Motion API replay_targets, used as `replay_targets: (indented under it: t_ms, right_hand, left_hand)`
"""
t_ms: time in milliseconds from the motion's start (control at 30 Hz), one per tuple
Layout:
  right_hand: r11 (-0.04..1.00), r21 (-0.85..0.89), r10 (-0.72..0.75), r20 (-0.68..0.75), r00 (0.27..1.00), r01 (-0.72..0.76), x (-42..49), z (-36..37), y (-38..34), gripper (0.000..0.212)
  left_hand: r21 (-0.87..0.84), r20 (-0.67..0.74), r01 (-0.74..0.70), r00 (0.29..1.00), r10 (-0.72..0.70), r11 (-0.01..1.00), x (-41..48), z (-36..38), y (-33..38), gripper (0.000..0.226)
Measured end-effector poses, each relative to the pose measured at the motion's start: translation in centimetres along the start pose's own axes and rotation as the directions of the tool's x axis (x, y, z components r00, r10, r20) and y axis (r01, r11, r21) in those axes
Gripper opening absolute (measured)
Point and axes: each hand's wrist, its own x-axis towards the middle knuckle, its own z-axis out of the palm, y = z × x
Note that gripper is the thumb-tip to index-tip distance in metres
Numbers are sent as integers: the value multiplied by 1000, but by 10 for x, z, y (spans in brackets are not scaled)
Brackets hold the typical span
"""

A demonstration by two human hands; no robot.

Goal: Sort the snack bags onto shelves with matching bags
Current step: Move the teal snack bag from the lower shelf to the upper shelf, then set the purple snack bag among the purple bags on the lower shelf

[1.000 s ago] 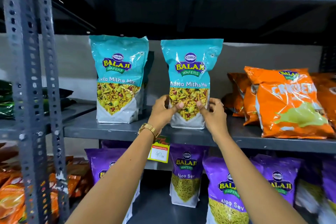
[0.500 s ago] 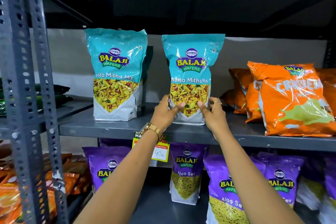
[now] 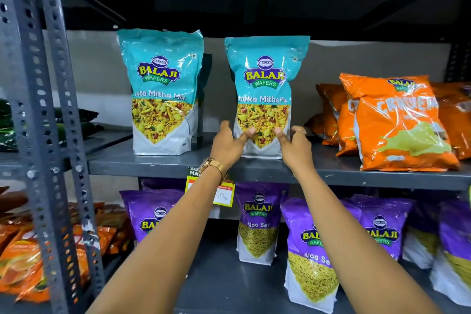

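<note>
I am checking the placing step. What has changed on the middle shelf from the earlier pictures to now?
Very little. Both hands, left hand and right hand, still grip the lower part of the teal Khatta Mitha Mix bag, which stands upright on the middle shelf. Only the camera dipped. The neighbouring teal bag and orange bags stayed put.

Both arms extended forward and up, forearms converging toward the far middle. Left hand (image 3: pixel 227 146): thumb angled right, remaining fingers curled round behind, gold watch (image 3: pixel 212 166) on the wrist. Right hand (image 3: pixel 295 146): thumb angled left, fingers curled, ring (image 3: pixel 302 131) on one finger. Hands near each other, not touching.
</note>
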Motion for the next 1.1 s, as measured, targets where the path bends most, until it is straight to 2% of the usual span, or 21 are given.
replay_targets:
  t_ms: [67,133,200,233,333,433,467,533,633,700,767,800,867,933,1000,1100]
  right_hand:
    - [994,86,-71,-42,997,74,-12,-6,-4,55]
    - [962,204,-159,-113,981,180,-35,-14,-6,47]
    - [928,280,-190,-215,958,247,-66,-21,3,37]
    - [916,298,-193,-260,946,269,-81,-24,8,32]
    - [907,328,-154,-329,932,266,-117,-26,39,22]
    - [922,309,-100,-388,916,232,-143,-29,70,20]
    - [943,295,-41,-361,932,156,-154,-29,97,21]
    - [966,257,68,-345,936,25,-170,-28,140,24]
    - [982,114,178,-332,926,-148,-188,-30,191,47]
    - [962,5,263,-296,918,-274,-192,-38,230,67]
    - [895,-4,436,-199,878,-446,-194,-45,261,83]
    - [855,28,517,-129,846,-518,-195,-47,271,86]
    - [827,99,559,-28,829,-554,-192,-48,289,79]
    - [824,155,549,19,836,-545,-191,-46,299,69]
    - [831,208,521,33,853,-515,-193,-41,296,59]
    - [860,180,484,13,875,-478,-199,-26,292,51]
  left_hand:
    - [-38,-142,-142,981,135,989,-15,-4,5,62]
    - [28,-281,-358,893,351,933,-40,-6,9,48]
    - [77,-337,-490,807,485,868,-73,-1,8,38]
    - [63,-345,-516,792,504,854,-89,2,5,36]
    - [2,-317,-511,815,485,859,-122,25,-17,31]
    - [-48,-259,-458,864,432,887,-147,49,-45,28]
    - [-97,-209,-389,908,363,916,-157,70,-63,28]
    - [-164,-152,-284,954,260,945,-176,95,-86,26]
    - [-210,3,-61,998,63,976,-196,130,-120,36]
    - [-193,192,139,976,-101,971,-203,157,-140,55]
    - [-133,339,267,917,-209,955,-205,179,-160,75]
    - [-102,400,311,882,-248,945,-205,186,-165,81]
    - [-74,477,385,824,-307,920,-199,198,-175,88]
    - [-91,505,438,795,-337,895,-193,205,-179,97]
    - [-119,479,445,809,-341,887,-189,212,-185,103]
    - [-161,374,428,860,-346,889,-192,216,-190,94]
